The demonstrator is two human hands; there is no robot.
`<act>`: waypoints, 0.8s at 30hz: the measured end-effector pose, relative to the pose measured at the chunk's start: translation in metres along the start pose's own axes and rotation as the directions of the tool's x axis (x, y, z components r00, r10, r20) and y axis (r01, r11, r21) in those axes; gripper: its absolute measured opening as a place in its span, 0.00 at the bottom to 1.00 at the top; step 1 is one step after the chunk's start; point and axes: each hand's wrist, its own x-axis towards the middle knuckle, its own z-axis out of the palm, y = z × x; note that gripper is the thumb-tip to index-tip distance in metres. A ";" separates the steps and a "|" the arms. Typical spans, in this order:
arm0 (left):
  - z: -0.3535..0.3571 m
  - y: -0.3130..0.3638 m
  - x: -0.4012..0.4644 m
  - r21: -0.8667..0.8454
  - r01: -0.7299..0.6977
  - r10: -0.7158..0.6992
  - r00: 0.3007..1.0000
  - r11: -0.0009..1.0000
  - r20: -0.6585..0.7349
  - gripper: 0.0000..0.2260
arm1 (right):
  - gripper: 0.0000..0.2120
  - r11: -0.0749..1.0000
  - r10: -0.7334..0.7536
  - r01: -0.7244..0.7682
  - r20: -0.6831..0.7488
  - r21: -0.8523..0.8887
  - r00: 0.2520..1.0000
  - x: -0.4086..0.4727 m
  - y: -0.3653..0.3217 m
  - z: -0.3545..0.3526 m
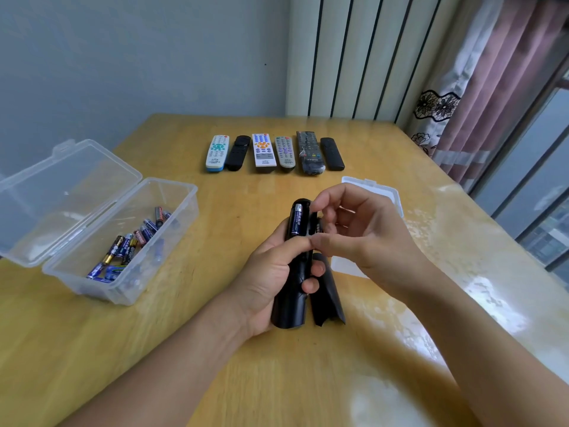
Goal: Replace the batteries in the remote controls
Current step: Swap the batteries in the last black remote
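My left hand point(274, 272) grips a black remote point(292, 303) back side up, above the table's middle, with its battery compartment open. A blue battery point(297, 222) sits in the left slot. My right hand point(357, 229) hovers over the compartment, its thumb and fingers curled at the right slot, where a second battery point(317, 227) is partly hidden. The remote's black cover point(327, 294) lies on the table just right of the remote.
Several remotes point(274, 152) lie in a row at the table's far side. An open clear box point(123, 241) at the left holds several batteries point(129, 245). Another clear box point(374, 192) sits behind my right hand. A curtain and window are at the right.
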 end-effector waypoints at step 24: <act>0.006 -0.005 -0.004 0.256 -0.190 0.244 0.949 0.948 -0.198 0.11 | 0.05 0.575 -0.507 0.399 0.071 -0.715 0.859 -0.009 0.009 0.011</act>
